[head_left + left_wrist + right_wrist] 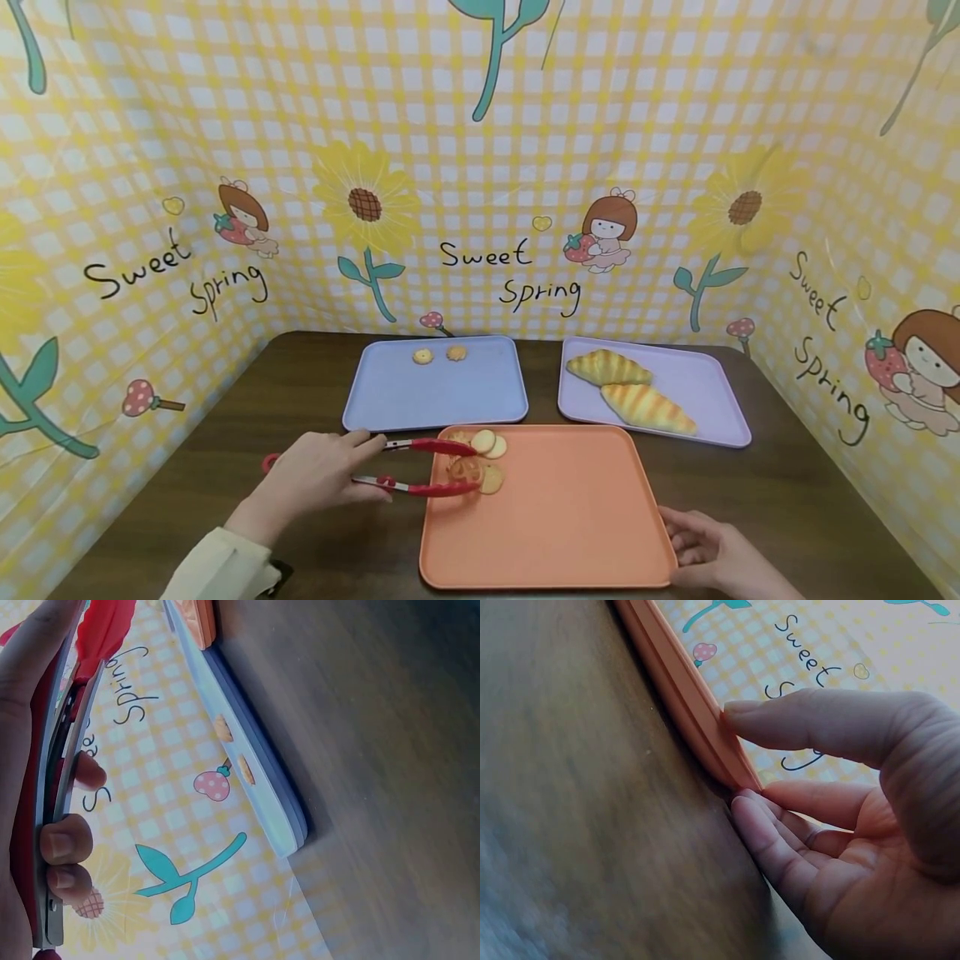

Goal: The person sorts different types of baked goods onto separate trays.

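While the left hand (318, 479) grips the red-tipped tongs (420, 467) by their handles, the tips straddle a small pile of round cookies (476, 462) at the near-left corner of the orange tray (555, 533). The cookies look light and brittle, so a gentle squeeze across the edges seems wise. Behind sit a blue tray (435, 396) and a purple tray (705, 392) with croissants. The right hand (705, 554) touches the orange tray's corner; only the right wrist view shows thumb above and fingers (769, 840) below its rim.
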Tool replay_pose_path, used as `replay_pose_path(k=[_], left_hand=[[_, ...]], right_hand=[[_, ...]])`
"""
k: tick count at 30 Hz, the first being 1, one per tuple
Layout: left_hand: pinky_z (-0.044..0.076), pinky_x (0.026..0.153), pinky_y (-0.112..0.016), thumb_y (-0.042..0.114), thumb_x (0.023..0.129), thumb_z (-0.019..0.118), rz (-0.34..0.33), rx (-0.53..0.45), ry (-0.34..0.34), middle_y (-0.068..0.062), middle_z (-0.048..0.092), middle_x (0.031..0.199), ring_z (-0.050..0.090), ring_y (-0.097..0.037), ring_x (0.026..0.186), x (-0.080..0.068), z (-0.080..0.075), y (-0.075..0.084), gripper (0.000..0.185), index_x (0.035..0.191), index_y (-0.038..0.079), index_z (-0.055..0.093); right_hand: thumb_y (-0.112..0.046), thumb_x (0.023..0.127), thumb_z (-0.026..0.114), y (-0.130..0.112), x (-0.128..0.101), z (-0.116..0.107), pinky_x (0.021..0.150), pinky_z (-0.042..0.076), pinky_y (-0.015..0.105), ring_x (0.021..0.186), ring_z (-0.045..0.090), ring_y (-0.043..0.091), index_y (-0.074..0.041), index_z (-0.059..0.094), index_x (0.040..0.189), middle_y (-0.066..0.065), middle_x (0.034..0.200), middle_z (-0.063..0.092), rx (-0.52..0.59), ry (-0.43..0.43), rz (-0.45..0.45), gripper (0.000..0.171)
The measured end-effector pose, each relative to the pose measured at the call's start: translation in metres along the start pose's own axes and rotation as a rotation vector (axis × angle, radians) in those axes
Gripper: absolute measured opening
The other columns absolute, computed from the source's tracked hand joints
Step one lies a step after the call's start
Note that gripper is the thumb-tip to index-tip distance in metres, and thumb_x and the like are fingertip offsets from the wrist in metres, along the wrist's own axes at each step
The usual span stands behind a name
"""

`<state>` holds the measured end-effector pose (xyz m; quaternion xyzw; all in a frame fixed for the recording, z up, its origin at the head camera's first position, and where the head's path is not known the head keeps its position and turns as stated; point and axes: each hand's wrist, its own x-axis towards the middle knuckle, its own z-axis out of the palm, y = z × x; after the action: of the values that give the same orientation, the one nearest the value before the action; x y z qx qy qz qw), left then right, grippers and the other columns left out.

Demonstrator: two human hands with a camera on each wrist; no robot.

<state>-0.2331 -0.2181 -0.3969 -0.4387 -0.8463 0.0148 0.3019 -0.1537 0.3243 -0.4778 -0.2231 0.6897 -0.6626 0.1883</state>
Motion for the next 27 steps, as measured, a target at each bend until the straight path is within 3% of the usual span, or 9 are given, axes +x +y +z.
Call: replay_pose_path(k=[4,8,12,17,20,23,27], left_hand=[[0.029,0.039,-0.023,0.069,0.071,0.074,-0.022,0.025,0.016,0.006,0.049,0.074,0.034,-0.005,0.042,0.003,0.002,-0.001,0.062,0.1,0.015,0.063],[0.026,0.039,-0.024,0.068,0.069,0.075,-0.051,0.046,0.028,0.007,0.042,0.07,0.03,-0.005,0.041,0.006,0.004,-0.003,0.062,0.099,0.016,0.06],[0.025,0.039,-0.024,0.076,0.078,0.06,-0.08,0.044,0.05,0.008,0.039,0.068,0.025,-0.004,0.041,0.009,0.006,-0.005,0.064,0.097,0.016,0.059],[0.022,0.038,-0.024,0.082,0.086,0.033,-0.103,0.048,0.096,0.008,0.036,0.066,0.022,-0.004,0.04,0.012,0.011,-0.006,0.073,0.095,0.015,0.059],[0.02,0.039,-0.023,0.082,0.086,0.03,-0.118,0.051,0.109,0.007,0.036,0.065,0.02,-0.004,0.04,0.014,0.014,-0.006,0.075,0.096,0.014,0.06],[0.018,0.039,-0.023,0.082,0.086,0.029,-0.143,0.053,0.117,0.006,0.037,0.065,0.018,-0.004,0.042,0.018,0.016,-0.006,0.076,0.097,0.014,0.059],[0.017,0.04,-0.023,0.082,0.086,0.029,-0.176,0.046,0.138,0.005,0.039,0.066,0.014,-0.004,0.044,0.022,0.018,-0.006,0.075,0.096,0.014,0.058]], right_hand=[[0.009,0.09,0.063,0.0,0.0,-0.001,0.083,0.053,0.028,0.1,0.062,0.013,0.016,0.034,0.145,0.009,0.117,0.053,0.0,-0.004,-0.006,0.063],[0.009,0.09,0.063,0.001,0.0,-0.001,0.083,0.053,0.028,0.1,0.061,0.013,0.019,0.031,0.144,0.009,0.117,0.053,0.005,-0.005,-0.006,0.063],[0.009,0.09,0.063,0.002,0.0,-0.001,0.083,0.053,0.028,0.1,0.061,0.013,0.017,0.033,0.145,0.009,0.117,0.053,-0.004,-0.005,-0.014,0.063],[0.009,0.09,0.064,0.004,0.0,-0.002,0.083,0.053,0.028,0.1,0.061,0.013,0.0,0.041,0.146,0.01,0.117,0.053,-0.018,-0.007,-0.039,0.062],[0.01,0.089,0.064,0.005,0.0,-0.002,0.083,0.053,0.028,0.1,0.062,0.013,-0.006,0.043,0.145,0.011,0.117,0.053,-0.027,-0.007,-0.059,0.062],[0.01,0.089,0.064,0.004,0.0,-0.002,0.083,0.053,0.028,0.099,0.062,0.013,0.006,0.04,0.146,0.011,0.117,0.053,-0.038,-0.005,-0.06,0.062],[0.009,0.089,0.064,0.004,0.001,-0.001,0.083,0.053,0.028,0.099,0.062,0.013,0.004,0.04,0.146,0.01,0.117,0.053,-0.028,-0.01,-0.054,0.062]])
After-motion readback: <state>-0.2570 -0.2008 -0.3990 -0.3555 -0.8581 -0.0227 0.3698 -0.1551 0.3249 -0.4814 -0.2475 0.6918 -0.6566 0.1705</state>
